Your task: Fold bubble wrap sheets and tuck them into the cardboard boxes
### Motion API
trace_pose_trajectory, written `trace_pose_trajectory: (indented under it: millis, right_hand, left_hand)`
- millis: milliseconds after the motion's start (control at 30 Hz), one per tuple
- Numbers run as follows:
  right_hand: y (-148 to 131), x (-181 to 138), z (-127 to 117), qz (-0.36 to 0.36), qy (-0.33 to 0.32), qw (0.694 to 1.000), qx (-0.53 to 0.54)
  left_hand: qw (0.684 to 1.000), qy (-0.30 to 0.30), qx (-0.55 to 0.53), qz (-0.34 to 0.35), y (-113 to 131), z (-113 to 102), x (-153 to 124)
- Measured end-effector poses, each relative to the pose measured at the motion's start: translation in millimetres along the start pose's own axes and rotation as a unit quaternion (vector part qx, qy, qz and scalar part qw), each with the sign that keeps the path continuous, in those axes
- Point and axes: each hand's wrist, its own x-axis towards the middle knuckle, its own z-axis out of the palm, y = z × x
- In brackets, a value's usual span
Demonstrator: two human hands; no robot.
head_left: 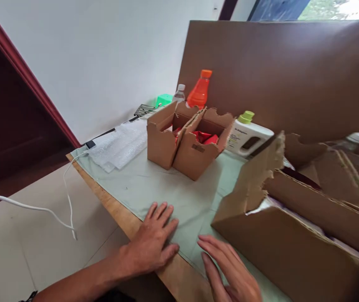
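Observation:
My left hand (pixel 158 240) lies flat on the pale green cloth (pixel 141 191) near the table's front edge, fingers spread and nothing held. To its right, my right hand (pixel 229 268) hovers at or just over the cloth, its fingers slightly curled and the thumb apart, also holding nothing. Close beside the right hand stands a large open cardboard box (pixel 276 251); its contents are mostly hidden. Beyond my hands, two smaller open cardboard boxes, a left one (pixel 160 146) and a right one (pixel 194 157), stand side by side with red packets (pixel 209 138) inside.
Bubble wrap (pixel 119 144) lies on the left, near a white cable (pixel 68 193) hanging off the edge. Behind the boxes stand an orange bottle (pixel 199 92), a clear bottle (pixel 179 93), a green plastic item (pixel 164 100) and a white jug (pixel 248 133). A brown board (pixel 261 67) rises at the back.

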Motion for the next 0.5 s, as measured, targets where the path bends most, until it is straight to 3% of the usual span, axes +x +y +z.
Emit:
trace_pose_trajectory:
  millis: [100,200,300,400,500]
  right_hand:
    - [-10,94,50,-0.054,-0.076,0.996,0.012]
    - [-16,176,120,-0.088,-0.19,0.977,-0.047]
    - [-20,238,190,-0.109,-0.217,0.968,-0.062]
    - [-19,270,229,-0.126,-0.223,0.965,-0.055]
    - [-13,267,227,-0.124,-0.192,0.973,-0.028]
  left_hand:
    - [0.999,0.015,-0.039,0.02,2,6,-2]
    - [0.995,0.035,-0.094,0.011,-2,9,0]
    - [0.994,0.057,-0.091,0.024,-10,16,2]
    - [0.992,0.092,-0.074,0.05,-18,29,2]
    - [0.99,0.112,-0.078,0.047,-20,41,2]
